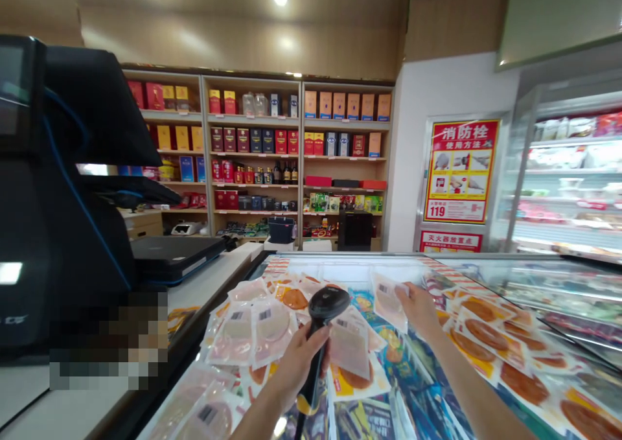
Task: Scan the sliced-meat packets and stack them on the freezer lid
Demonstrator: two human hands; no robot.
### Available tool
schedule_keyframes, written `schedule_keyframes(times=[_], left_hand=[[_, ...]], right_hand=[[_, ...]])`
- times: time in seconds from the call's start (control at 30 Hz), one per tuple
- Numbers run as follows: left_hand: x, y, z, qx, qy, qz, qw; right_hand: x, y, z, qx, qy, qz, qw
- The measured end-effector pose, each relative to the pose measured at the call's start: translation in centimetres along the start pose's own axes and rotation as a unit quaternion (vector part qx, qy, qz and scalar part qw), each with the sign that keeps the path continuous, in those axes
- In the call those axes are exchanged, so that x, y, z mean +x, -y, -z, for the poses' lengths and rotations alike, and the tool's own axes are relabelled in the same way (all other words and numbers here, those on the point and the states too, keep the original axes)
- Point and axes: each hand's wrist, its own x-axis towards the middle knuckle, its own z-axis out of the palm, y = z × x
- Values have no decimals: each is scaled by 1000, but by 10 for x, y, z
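Note:
My left hand (302, 361) is wrapped round the handle of a black barcode scanner (329, 302), its head raised over the freezer. Pinched in my right hand (420, 308) is the edge of a flat, clear food packet (387, 302) with a barcode label towards me. Just right of the scanner handle is another barcoded packet (348, 341); I cannot tell whether it touches my left fingers. More packets with barcodes up (273, 323) are heaped to the left. Under my hands lie blue packets (405, 356).
A black checkout terminal (92, 168) stands on the white counter (194, 291) at left. Packets of round brown food (486, 331) fill the freezer's right side. Shelves of boxed goods (253, 140) line the back wall. A red fire-hydrant sign (461, 171) hangs at right.

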Motion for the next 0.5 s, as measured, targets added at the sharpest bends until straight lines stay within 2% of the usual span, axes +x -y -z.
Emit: schedule_keyframes(times=[0.33,0.5], left_hand=[[-10,0,-14,-15,60,20,998],[-11,-4,-15,-9,51,12,999]], right_hand=[[-4,-5,6,51,4,-21,998],[-4,-10,6,79,14,-28,996]])
